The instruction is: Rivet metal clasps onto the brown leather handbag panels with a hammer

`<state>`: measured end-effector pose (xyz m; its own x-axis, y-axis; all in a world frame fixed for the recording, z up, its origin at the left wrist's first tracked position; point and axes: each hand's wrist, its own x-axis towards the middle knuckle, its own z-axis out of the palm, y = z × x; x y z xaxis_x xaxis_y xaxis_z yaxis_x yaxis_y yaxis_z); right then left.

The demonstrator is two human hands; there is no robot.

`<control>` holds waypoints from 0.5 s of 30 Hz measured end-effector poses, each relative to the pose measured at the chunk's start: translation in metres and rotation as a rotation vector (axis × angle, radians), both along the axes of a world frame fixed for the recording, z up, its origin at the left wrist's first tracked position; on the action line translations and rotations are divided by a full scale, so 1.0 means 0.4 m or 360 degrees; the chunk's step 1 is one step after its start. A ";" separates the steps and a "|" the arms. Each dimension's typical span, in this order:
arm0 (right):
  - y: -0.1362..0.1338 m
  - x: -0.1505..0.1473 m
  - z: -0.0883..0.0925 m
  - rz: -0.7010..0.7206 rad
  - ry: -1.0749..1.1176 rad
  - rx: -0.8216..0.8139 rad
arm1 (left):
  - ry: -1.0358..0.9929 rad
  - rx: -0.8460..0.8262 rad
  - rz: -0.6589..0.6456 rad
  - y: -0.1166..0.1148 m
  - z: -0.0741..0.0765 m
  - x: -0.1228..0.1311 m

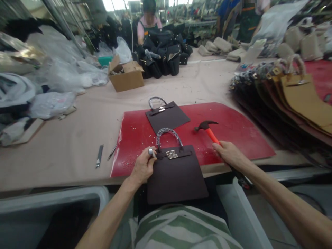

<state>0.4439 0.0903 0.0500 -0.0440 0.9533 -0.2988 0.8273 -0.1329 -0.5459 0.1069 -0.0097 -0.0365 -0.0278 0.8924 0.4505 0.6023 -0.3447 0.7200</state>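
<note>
My left hand [144, 165] is closed at the upper left of a dark brown handbag panel [178, 178]. Its fingers pinch a short silver metal punch [150, 151], held upright near the handle base. The panel has a plastic-wrapped handle [169, 131] and a silver clasp [171, 154]. It lies partly on a red mat [225, 117] and reaches over the table edge toward my lap. My right hand [230, 154] grips a claw hammer [211, 133] by its orange-and-black handle, with the head raised to the right of the panel. A second brown panel [168, 117] lies behind.
A box cutter [99, 156] and a thin pointed tool [112, 152] lie left of the mat. Tan and dark bag panels [303, 97] are stacked at right. Behind stand a cardboard box [127, 77], black bags [163, 57] and a co-worker [149, 26].
</note>
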 end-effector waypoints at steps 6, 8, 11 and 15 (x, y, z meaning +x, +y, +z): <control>-0.027 -0.039 -0.072 0.0495 -0.0307 0.0867 | 0.0094 0.0014 0.0042 -0.007 0.002 -0.003; -0.044 -0.078 -0.096 0.0688 -0.0143 0.0864 | 0.0146 0.0074 0.0036 -0.011 0.000 -0.004; -0.058 -0.118 -0.134 0.0723 -0.0071 0.0784 | 0.0225 0.0201 0.0022 -0.019 -0.006 -0.004; -0.057 -0.124 -0.163 0.0624 -0.0001 0.0751 | 0.0152 0.0141 0.0206 -0.033 -0.015 -0.017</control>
